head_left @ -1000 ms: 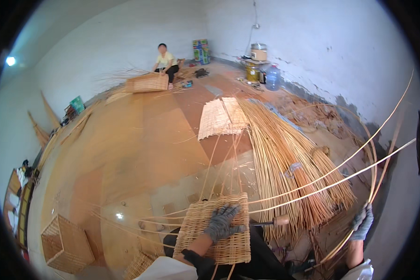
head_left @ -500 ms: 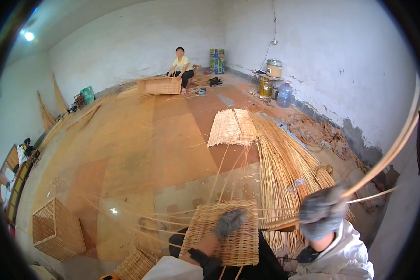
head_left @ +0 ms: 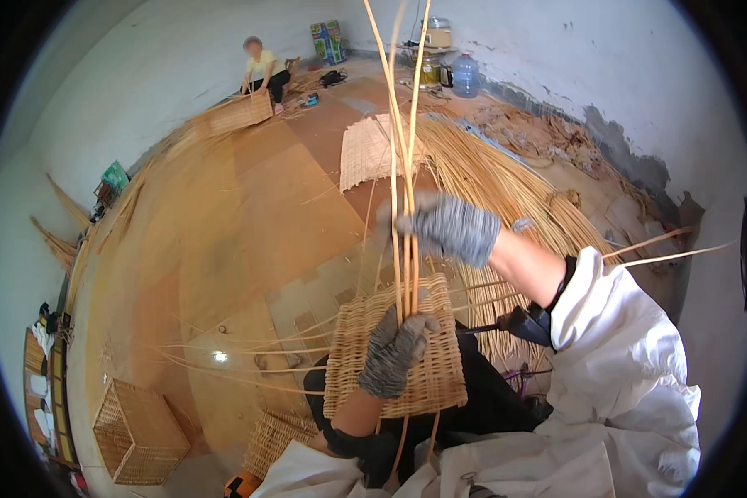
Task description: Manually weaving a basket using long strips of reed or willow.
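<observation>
On my lap lies a square woven wicker panel (head_left: pixel 440 365), with long loose rods sticking out from its sides and lower edge. Several long wicker rods (head_left: pixel 414 266) stand upright over it. My left hand (head_left: pixel 394 350), in a grey glove, rests on the panel, its fingers closed round the lower ends of the rods. Higher up, my gloved right hand (head_left: pixel 455 229) closes round the same rods; its fingertips are slightly blurred. The rods' upper ends run past the top of the picture.
Beyond the panel are a large bundle of loose rods (head_left: pixel 506 187) and another woven piece (head_left: pixel 363 153). Left stand an open woven basket (head_left: pixel 153 432) and a smaller woven piece (head_left: pixel 275 440). A person (head_left: pixel 266 70) sits far off with wickerwork. A water bottle (head_left: pixel 466 76) stands by the wall.
My right hand has come from the far right to above the panel, bringing the rods upright. My left hand, earlier flat on the panel, now grips their lower ends. The view has turned.
</observation>
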